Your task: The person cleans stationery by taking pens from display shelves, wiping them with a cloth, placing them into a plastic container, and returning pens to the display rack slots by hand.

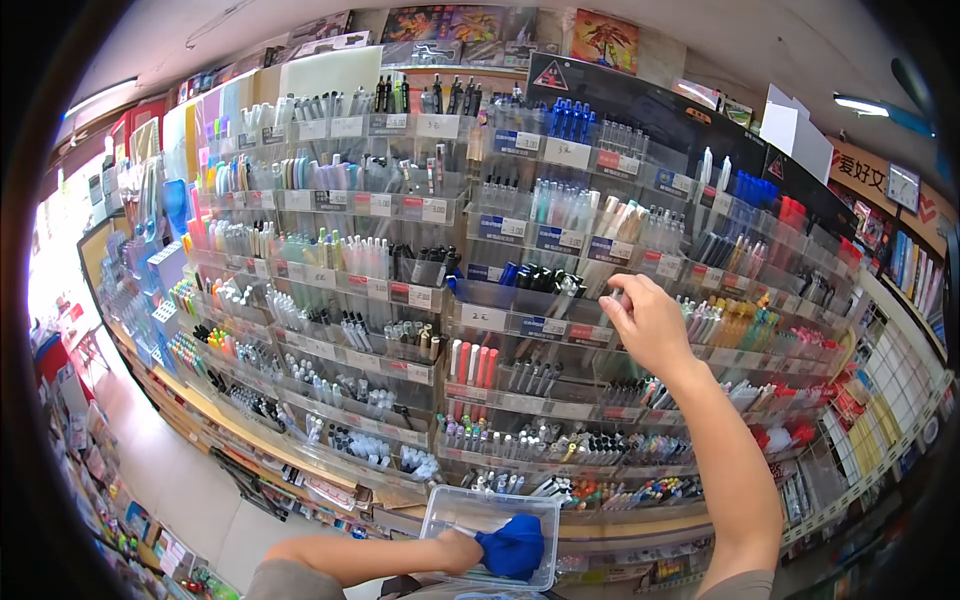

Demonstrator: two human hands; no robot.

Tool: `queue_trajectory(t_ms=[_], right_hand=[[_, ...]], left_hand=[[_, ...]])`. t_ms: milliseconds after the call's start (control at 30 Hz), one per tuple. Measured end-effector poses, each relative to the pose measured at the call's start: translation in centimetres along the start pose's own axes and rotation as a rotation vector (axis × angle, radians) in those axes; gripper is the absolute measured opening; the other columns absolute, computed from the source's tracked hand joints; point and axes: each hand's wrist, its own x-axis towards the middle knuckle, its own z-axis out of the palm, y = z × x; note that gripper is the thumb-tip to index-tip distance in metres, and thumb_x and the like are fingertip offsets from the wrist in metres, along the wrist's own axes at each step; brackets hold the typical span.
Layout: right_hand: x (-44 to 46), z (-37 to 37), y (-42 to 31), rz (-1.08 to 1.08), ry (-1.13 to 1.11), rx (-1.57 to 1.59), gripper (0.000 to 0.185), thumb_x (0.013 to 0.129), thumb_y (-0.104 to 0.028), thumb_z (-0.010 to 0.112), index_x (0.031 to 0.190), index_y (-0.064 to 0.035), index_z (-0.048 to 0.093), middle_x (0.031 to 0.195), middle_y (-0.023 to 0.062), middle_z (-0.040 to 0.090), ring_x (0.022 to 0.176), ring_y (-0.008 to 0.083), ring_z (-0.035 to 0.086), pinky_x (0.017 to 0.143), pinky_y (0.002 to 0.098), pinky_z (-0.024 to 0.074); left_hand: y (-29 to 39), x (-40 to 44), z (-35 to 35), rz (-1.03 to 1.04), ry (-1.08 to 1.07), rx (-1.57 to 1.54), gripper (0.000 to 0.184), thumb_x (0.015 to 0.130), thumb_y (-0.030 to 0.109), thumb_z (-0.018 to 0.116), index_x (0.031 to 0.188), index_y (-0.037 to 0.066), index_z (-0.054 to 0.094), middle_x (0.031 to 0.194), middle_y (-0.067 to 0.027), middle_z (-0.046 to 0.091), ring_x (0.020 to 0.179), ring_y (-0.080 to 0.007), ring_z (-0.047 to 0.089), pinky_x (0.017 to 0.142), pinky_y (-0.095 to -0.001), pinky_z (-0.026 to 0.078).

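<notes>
My right hand (645, 318) is raised before the middle rows of a clear pen rack (540, 408), beside a compartment of dark and white pens (550, 282). Its thumb and fingers are bent toward each other at the compartment's right end; whether a pen is between them is too small to tell. Low in the view, my left hand (458, 551) is closed on a bunched blue cloth (513, 548). That hand and the cloth are over a clear plastic bin (545, 502), with part of the cloth inside it.
Tiers of pens and markers with price tags fill the wall. A white wire grid (880, 335) stands at the right, near shelved books (915, 275). Tiled floor (165, 425) and more shelves of goods lie at the left.
</notes>
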Motion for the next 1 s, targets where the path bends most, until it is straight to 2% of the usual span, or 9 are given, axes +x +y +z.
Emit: queue_trajectory(t_ms=[133, 233, 333, 400, 533, 667, 867, 900, 1000], right_hand=[[-1.6, 0.0, 0.1, -0.041, 0.078, 0.116, 0.025, 0.082, -0.021, 0.060, 0.100, -0.0031, 0.055, 0.081, 0.0108, 0.054, 0.069, 0.0281, 0.055, 0.062, 0.0356, 0.0441], [-3.1, -0.1, -0.9, -0.028, 0.099, 0.168, 0.018, 0.081, -0.013, 0.060, 0.094, -0.0015, 0.056, 0.079, 0.0092, 0.053, 0.067, 0.0204, 0.055, 0.058, 0.0296, 0.0438], [-5.5, 0.9, -2.0, 0.013, 0.009, 0.331, 0.013, 0.080, -0.008, 0.060, 0.090, -0.0002, 0.056, 0.077, 0.0085, 0.052, 0.065, 0.0173, 0.053, 0.057, 0.0267, 0.0430], [-7.3, 1.3, -3.4, -0.010, -0.126, 0.322, 0.012, 0.080, -0.009, 0.060, 0.088, -0.0008, 0.056, 0.077, 0.0085, 0.053, 0.068, 0.0193, 0.055, 0.058, 0.0280, 0.0436], [-11.3, 3.4, -4.5, -0.170, -0.460, 0.318, 0.014, 0.080, -0.015, 0.059, 0.089, -0.0042, 0.057, 0.083, 0.0108, 0.056, 0.074, 0.0291, 0.057, 0.064, 0.0359, 0.0472], [-16.0, 6.4, -6.1, -0.238, -0.942, 0.298, 0.025, 0.082, -0.026, 0.058, 0.097, -0.0059, 0.056, 0.092, 0.0109, 0.056, 0.087, 0.0290, 0.057, 0.071, 0.0383, 0.0478], [-20.3, 10.3, -7.3, 0.088, -0.969, 0.500, 0.038, 0.083, -0.026, 0.058, 0.113, -0.0037, 0.049, 0.102, 0.0150, 0.056, 0.094, 0.0340, 0.055, 0.078, 0.0403, 0.0457], [-20.6, 11.1, -7.0, 0.123, -0.939, 0.563, 0.034, 0.084, -0.022, 0.058, 0.109, -0.0012, 0.051, 0.093, 0.0132, 0.060, 0.083, 0.0269, 0.060, 0.071, 0.0351, 0.0476], [-20.2, 11.7, -6.0, 0.551, -0.997, 0.972, 0.026, 0.085, -0.018, 0.058, 0.103, 0.0002, 0.054, 0.079, 0.0071, 0.060, 0.068, 0.0148, 0.058, 0.061, 0.0274, 0.0475]], left_hand=[[-1.4, -1.2, -0.1, 0.063, 0.089, -0.025, 0.019, 0.074, 0.006, 0.053, 0.090, 0.000, 0.062, 0.090, -0.0178, 0.064, 0.086, -0.0320, 0.063, 0.068, -0.0432, 0.051], [-2.4, -5.2, -2.2, -0.015, 0.370, -0.100, 0.022, 0.076, 0.011, 0.052, 0.095, 0.003, 0.060, 0.087, -0.0170, 0.064, 0.080, -0.0331, 0.064, 0.065, -0.0455, 0.050], [-3.5, -8.8, -4.3, -0.081, 0.442, -0.183, 0.017, 0.079, 0.012, 0.049, 0.093, 0.003, 0.056, 0.079, -0.0178, 0.063, 0.077, -0.0339, 0.063, 0.059, -0.0463, 0.048], [-4.3, -10.2, -4.5, -0.075, 0.543, -0.330, 0.014, 0.084, 0.016, 0.049, 0.089, 0.003, 0.052, 0.075, -0.0195, 0.061, 0.073, -0.0381, 0.059, 0.061, -0.0487, 0.044], [-5.3, -10.7, -3.2, -0.069, 0.605, -0.421, 0.016, 0.085, 0.019, 0.051, 0.094, 0.006, 0.053, 0.075, -0.0168, 0.061, 0.072, -0.0370, 0.058, 0.063, -0.0463, 0.043], [-5.7, -11.6, -2.9, -0.068, 0.641, -0.524, 0.016, 0.085, 0.019, 0.051, 0.094, 0.005, 0.052, 0.075, -0.0182, 0.061, 0.073, -0.0386, 0.058, 0.063, -0.0473, 0.043], [-5.2, -12.3, -3.1, 0.005, 0.737, -0.847, 0.016, 0.084, 0.015, 0.055, 0.096, 0.004, 0.052, 0.079, -0.0160, 0.062, 0.075, -0.0347, 0.059, 0.064, -0.0400, 0.044], [-5.1, -12.1, -3.0, 0.022, 0.770, -0.875, 0.016, 0.084, 0.013, 0.055, 0.097, 0.004, 0.052, 0.080, -0.0158, 0.062, 0.075, -0.0336, 0.059, 0.064, -0.0387, 0.044], [-4.8, -11.3, -2.6, 0.072, 0.862, -0.964, 0.017, 0.082, 0.008, 0.057, 0.098, 0.003, 0.052, 0.082, -0.0146, 0.061, 0.076, -0.0300, 0.059, 0.066, -0.0352, 0.044]])
